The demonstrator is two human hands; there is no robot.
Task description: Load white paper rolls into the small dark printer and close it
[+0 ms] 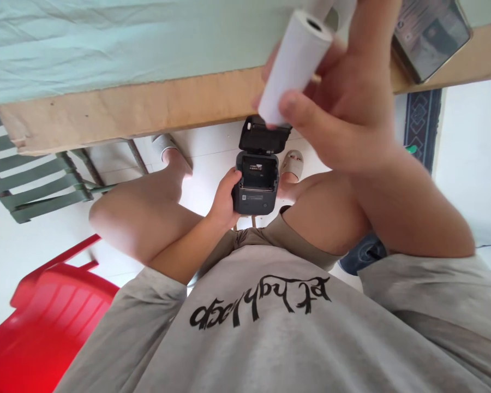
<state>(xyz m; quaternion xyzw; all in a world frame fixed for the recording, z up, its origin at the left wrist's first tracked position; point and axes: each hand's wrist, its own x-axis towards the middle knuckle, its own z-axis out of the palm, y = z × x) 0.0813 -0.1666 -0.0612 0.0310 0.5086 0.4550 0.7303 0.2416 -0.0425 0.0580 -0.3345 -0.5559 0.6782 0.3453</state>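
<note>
I look down at my lap while seated. My left hand (225, 199) grips the left side of a small dark grey printer (256, 188), held between my knees. Its lid (264, 137) stands open and the paper bay inside looks empty. My right hand (343, 109) is raised close to the camera, above and to the right of the printer. Its thumb and fingers are closed round a white paper roll (295, 65), which tilts with its hollow core end pointing up.
A table (131, 109) with a brown edge and pale green cloth runs across the top. A phone (431, 35) lies on it at the upper right. A green slatted chair (33, 174) stands left, a red plastic chair (49, 311) at the lower left.
</note>
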